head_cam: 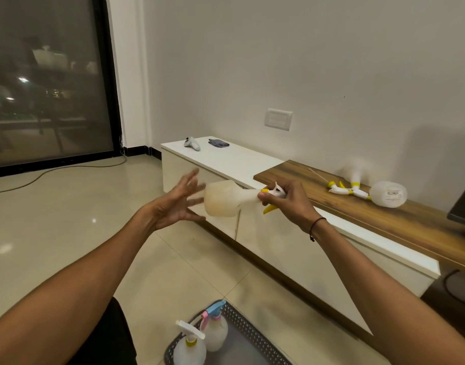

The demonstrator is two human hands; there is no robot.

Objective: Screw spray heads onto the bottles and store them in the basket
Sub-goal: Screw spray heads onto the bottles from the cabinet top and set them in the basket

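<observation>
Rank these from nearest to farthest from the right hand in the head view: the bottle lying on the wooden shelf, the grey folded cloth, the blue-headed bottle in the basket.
From the right hand:
1. Bottle lying on the wooden shelf, to its right.
2. Grey folded cloth, up-left on the white cabinet top.
3. Blue-headed bottle, below in the basket on the floor.

The translucent milky plastic bottle (222, 198) looks smooth and matt, its white-and-yellow plastic spray head (272, 194) slightly shiny. The dark grey basket (248, 335) has perforated walls with a dull finish. The brown wood-grain shelf top (400, 219) is satiny; the beige floor tiles (54, 219) are glossy, mirroring lights.
</observation>
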